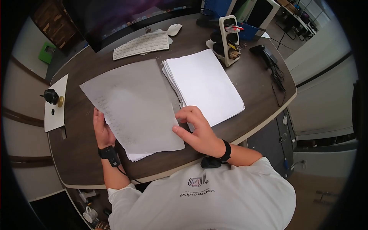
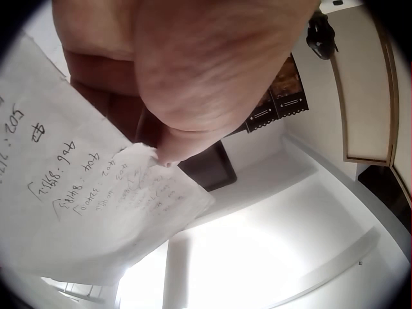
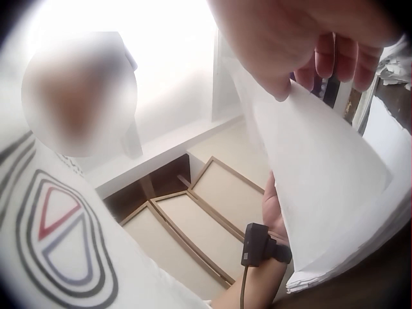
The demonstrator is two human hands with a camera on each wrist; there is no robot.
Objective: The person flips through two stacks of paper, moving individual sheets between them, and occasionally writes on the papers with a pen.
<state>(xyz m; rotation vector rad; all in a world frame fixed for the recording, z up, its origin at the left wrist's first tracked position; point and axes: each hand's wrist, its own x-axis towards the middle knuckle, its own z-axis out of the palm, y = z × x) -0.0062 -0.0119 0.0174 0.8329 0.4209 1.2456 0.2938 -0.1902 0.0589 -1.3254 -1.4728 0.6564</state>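
In the head view my left hand [image 1: 102, 129] holds the left edge of a few sheets of paper [image 1: 142, 103], raised at a slant over the desk. Their upper face looks grey, with faint marks along the left side. Handwritten numbers cover the sheets' underside [image 2: 84, 193] in the left wrist view, where the thumb presses near a torn edge. My right hand [image 1: 199, 132] is at the sheets' right edge, its thumb and index fingertips apart there and its fingers loosely bent. A stack of white paper [image 1: 203, 82] lies beside the raised sheets.
A white keyboard [image 1: 141, 46] and mouse [image 1: 174, 29] sit before the monitor [image 1: 130, 19]. Behind the stack stands a pen holder [image 1: 225, 42]. A black corded device [image 1: 268, 57] is at the right. At the left, a small black figure [image 1: 51, 96] stands on a white board [image 1: 57, 111].
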